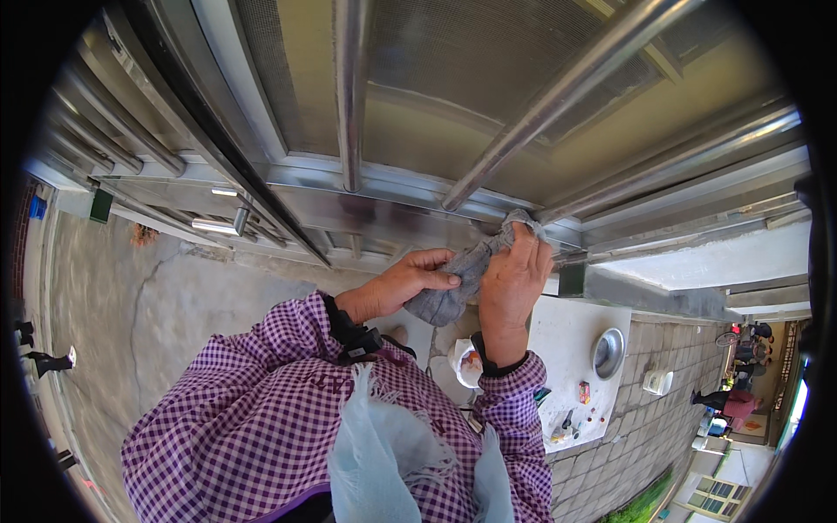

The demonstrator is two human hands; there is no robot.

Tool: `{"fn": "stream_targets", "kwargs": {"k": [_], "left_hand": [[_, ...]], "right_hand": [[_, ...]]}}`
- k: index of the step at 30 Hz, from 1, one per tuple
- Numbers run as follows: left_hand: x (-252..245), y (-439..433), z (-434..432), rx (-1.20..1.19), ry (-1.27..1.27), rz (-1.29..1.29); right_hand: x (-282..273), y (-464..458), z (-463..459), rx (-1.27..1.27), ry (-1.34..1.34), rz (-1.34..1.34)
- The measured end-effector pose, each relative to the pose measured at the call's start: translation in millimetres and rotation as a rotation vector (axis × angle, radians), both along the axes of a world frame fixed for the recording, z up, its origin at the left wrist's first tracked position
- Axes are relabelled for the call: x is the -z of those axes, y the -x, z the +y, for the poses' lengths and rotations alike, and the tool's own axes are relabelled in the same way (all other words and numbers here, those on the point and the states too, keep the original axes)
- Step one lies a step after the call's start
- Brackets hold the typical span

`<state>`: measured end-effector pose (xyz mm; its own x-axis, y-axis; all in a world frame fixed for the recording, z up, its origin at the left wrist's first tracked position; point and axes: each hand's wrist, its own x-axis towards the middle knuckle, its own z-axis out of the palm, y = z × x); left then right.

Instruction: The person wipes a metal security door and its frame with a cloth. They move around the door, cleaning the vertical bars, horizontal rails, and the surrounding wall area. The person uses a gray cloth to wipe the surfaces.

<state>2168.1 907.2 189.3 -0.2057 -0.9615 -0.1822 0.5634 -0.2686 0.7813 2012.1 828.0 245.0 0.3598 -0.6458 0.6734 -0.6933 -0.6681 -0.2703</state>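
Observation:
A grey cloth (pixel 459 278) is held between both of my hands in front of a metal door with bars. My left hand (pixel 402 281) pinches its lower, bunched part between thumb and fingers. Higher up, my right hand (pixel 513 281) grips the other end, fingers pressing it near the foot of a round metal bar (pixel 588 196). That end lies at the corner where the bar meets the shiny metal crossrail (pixel 399 186). Two more bars, a middle one (pixel 523 118) and a left one (pixel 350 98), rise from this rail. Behind them is a mesh screen (pixel 458 46).
A metal door handle (pixel 222 225) juts out at left. On the right, a white table (pixel 562 333) bears a metal basin (pixel 608 353), a small red box (pixel 584 392) and small items. A white bucket (pixel 657 382) stands on the paving. Several people are at the far right, one in red (pixel 739 403).

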Motion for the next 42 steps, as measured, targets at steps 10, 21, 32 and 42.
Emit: {"fn": "stream_targets", "kwargs": {"k": [10, 21, 32, 42], "left_hand": [[1.0, -3.5, 0.3, -0.041, 0.057, -0.059], [1.4, -16.8, 8.7, -0.112, -0.068, 0.016], [2.8, -36.7, 16.2, -0.194, -0.088, 0.033], [-2.9, -49.6, 16.8, -0.232, -0.069, 0.055]], "right_hand": [[-9.4, -8.6, -11.6, 0.020, 0.117, 0.204], [5.9, -22.1, -20.1, -0.211, -0.202, -0.209], [13.2, -39.8, 11.5, -0.398, -0.153, -0.236], [-5.0, -82.4, 10.3, -0.033, 0.108, 0.270]]}}
